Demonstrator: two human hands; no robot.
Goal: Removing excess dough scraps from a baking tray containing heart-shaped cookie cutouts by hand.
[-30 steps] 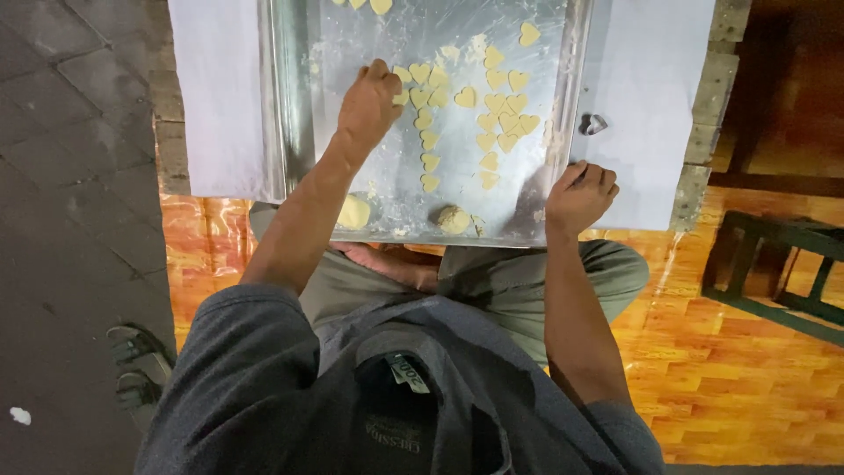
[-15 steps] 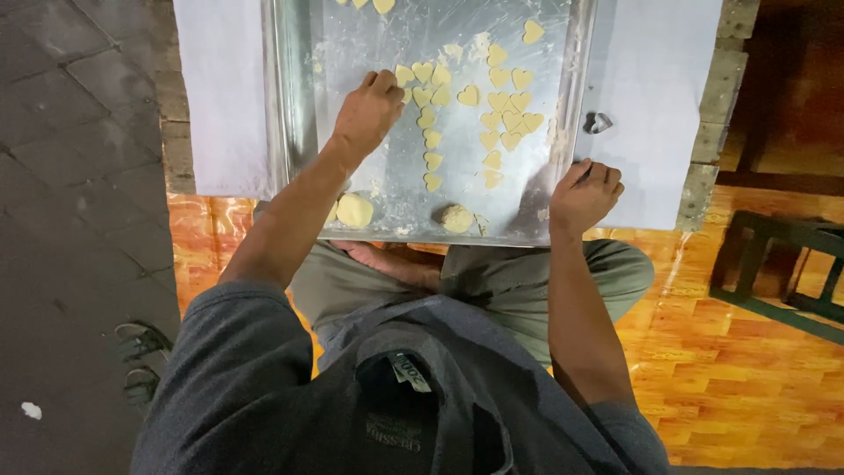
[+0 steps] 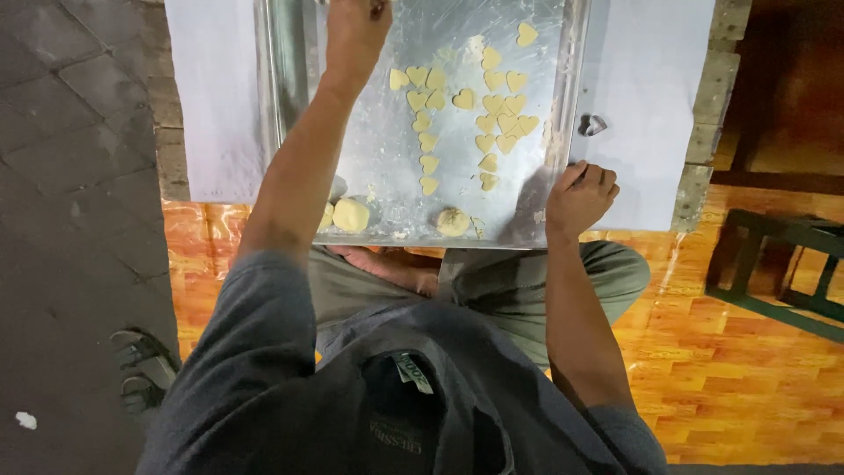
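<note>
Steel first: the metal tray (image 3: 563, 132) is the biggest thing before you, floured and lying across white paper (image 3: 651, 97) on a low ledge, above the orange wood-pattern mat (image 3: 703, 352) you sit on. Your right hand (image 3: 580, 195) rests curled at the tray's near right corner, fingers folded together and pinching nothing; let it brace the rim so the sheet does not slide. Your left hand (image 3: 354, 33) reaches to the far left of the tray, partly cut off by the frame, so I cannot tell what its fingers grip. Work with light fingertips there. The dough balls (image 3: 352, 214) sit along the near edge, one more at (image 3: 454, 222); keep your forearm lifted clear of them. The heart-shaped dough pieces (image 3: 463, 98) lie in loose columns mid-tray, some touching. The small heart cutter (image 3: 592, 125) lies on the paper just right of the tray.
</note>
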